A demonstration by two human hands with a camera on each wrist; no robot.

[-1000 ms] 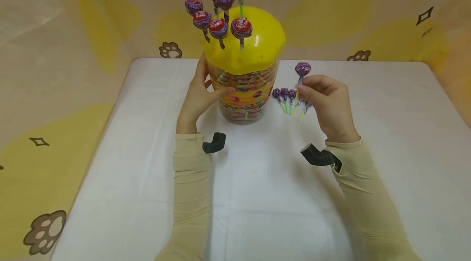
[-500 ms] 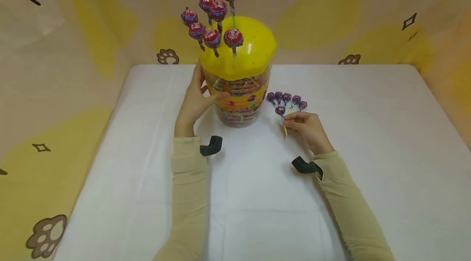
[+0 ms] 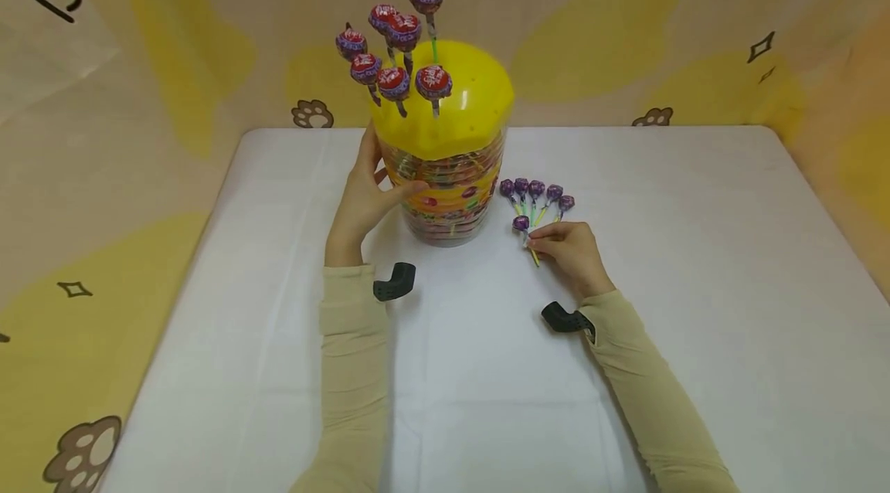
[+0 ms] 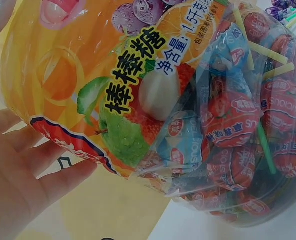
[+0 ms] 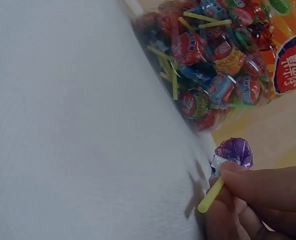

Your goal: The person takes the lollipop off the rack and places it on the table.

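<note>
A clear jar [image 3: 480,199] full of wrapped lollipops, with a bright yellow domed lid [image 3: 473,110], stands on the table. My left hand [image 3: 359,207] grips its left side, thumb across the front and fingers reaching behind. Several purple-and-red lollipops [image 3: 434,82] stick up from the lid. Right of the jar, my right hand [image 3: 572,252] pinches one purple lollipop [image 3: 521,223] by its stick, low over the table. The right wrist view shows the purple wrapper [image 5: 235,151] beyond the thumb and the yellow stick [image 5: 211,195] pointing back.
Several more purple lollipops [image 3: 536,189] lie in a fanned row just beyond my right hand. A white cloth [image 3: 487,369] covers the table. The patterned backdrop [image 3: 626,22] rises behind the table's far edge.
My right hand has come nearer and to the left, lowering its lollipop from above the row to in front of it. My left hand keeps its grip on the jar.
</note>
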